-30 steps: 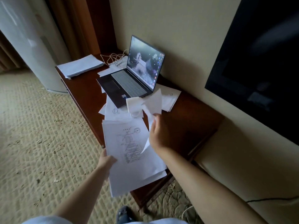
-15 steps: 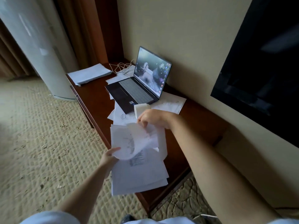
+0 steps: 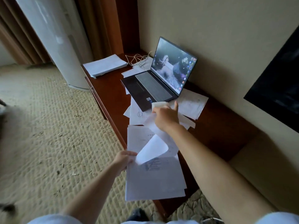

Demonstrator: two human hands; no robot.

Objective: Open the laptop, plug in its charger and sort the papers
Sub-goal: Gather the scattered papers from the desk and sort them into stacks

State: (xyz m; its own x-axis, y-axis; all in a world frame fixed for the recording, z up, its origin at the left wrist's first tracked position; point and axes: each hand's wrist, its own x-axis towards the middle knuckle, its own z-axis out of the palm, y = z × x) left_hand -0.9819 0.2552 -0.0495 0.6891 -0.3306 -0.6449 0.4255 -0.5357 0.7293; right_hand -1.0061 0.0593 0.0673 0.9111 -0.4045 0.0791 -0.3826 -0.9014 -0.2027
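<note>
The left hand [image 3: 123, 160] grips the left edge of a stack of papers [image 3: 155, 178] that overhangs the near corner of the desk [image 3: 113, 92], thumb on top and fingers curled underneath. The right hand [image 3: 165, 116] reaches forward over the loose sheets [image 3: 137, 113] lying just in front of the laptop [image 3: 153, 88]; its fingers are curled and pinch a single sheet [image 3: 152, 149], with the thumb sticking up. That sheet trails back from the hand and curls over the top of the held stack.

The laptop stands open with its screen lit, near the wall edge of the desk, partly resting on papers. More sheets [image 3: 191, 103] lie spread to its right. A tidy pile of papers [image 3: 106, 65] sits at the far left corner, and a white cable [image 3: 139, 59] lies tangled behind the laptop at the far edge.

Half a second ago the right hand was lower and closer to the stack, folding the sheet over it; now it has moved forward toward the laptop's front edge, and the sheet is drawn out longer. The left hand keeps its hold on the stack in much the same place.
</note>
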